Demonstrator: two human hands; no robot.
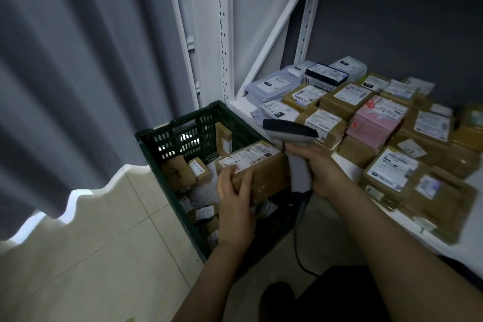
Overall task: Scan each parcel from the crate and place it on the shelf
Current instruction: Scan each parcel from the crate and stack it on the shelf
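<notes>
The white shelf point(241, 108) spreads to the right of and beyond the right hand point(322, 170), crowded with labelled parcels point(347, 99). The dark green crate point(149, 136) sits beneath and beyond the left hand point(235, 198), with several small boxes point(179, 172) left inside. Between the two hands, above the crate, hangs a brown carton point(261, 172), label up; the left hand grasps its near end, fingers curled over the top edge. The right hand is wrapped around the handle of a grey scanner point(291, 133), whose head sits just above the carton's right end. This looks like the scanning step. Next, the scanner likely needs aiming at the label's barcode, then a free gap must be found on the shelf.
</notes>
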